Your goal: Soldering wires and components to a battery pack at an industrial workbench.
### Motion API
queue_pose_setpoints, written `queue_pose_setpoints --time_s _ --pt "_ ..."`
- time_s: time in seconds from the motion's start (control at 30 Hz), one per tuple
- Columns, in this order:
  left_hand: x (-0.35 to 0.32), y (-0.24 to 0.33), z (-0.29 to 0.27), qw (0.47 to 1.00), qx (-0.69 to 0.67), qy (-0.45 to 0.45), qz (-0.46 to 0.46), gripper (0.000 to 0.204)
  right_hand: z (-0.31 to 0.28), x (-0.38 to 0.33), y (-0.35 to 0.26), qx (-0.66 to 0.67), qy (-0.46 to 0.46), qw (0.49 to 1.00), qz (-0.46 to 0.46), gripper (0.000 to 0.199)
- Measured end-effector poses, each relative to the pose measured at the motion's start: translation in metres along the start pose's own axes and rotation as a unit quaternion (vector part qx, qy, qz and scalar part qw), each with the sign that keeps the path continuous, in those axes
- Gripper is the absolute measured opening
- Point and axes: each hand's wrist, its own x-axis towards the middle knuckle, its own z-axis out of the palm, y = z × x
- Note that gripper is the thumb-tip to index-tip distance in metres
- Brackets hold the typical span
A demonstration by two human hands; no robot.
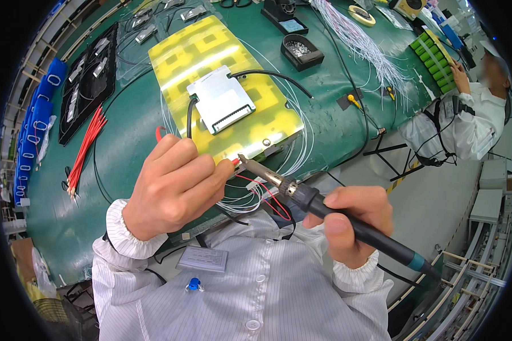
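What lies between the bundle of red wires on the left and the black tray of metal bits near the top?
In the head view, the yellow battery pack with its grey circuit board lies between the red wires and the black tray.

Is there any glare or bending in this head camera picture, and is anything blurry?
Head view: overhead light glares off the yellow pack; the green table edge bends toward the rim; the soldering iron and both hands look sharp; the co-worker's face is blurred.
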Motion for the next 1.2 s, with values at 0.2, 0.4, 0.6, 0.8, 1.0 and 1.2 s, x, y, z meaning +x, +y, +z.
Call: queue_pose_setpoints --time_s 0.2,0.4,0.6,0.8,1.0,1.2 --pt "-0.001 -0.002 0.001 1.0 -0.002 0.005 0.005 0.04 -0.002 0.001 0.0 0.056 0.031 0.998 -0.021 0.025" --pt "-0.002 -0.001 0.003 1.0 -0.004 0.013 0.005 0.041 -0.009 0.0 0.001 0.041 0.015 0.999 -0.027 0.026" --pt "-0.002 -0.002 0.002 1.0 -0.006 0.011 0.006 0.039 -0.01 -0.001 0.002 0.052 0.017 0.998 -0.032 0.027" --pt "0.0 -0.003 0.001 1.0 0.0 0.004 0.014 0.039 -0.01 -0.002 0.004 0.06 0.019 0.997 -0.035 0.027" --pt "-0.002 -0.005 0.0 1.0 -0.004 0.003 0.012 0.039 -0.007 -0.003 0.005 0.064 0.015 0.997 -0.039 0.027" --pt "0.001 -0.003 0.0 1.0 -0.005 -0.004 0.012 0.038 -0.013 -0.004 0.003 0.089 0.006 0.996 -0.028 0.029"
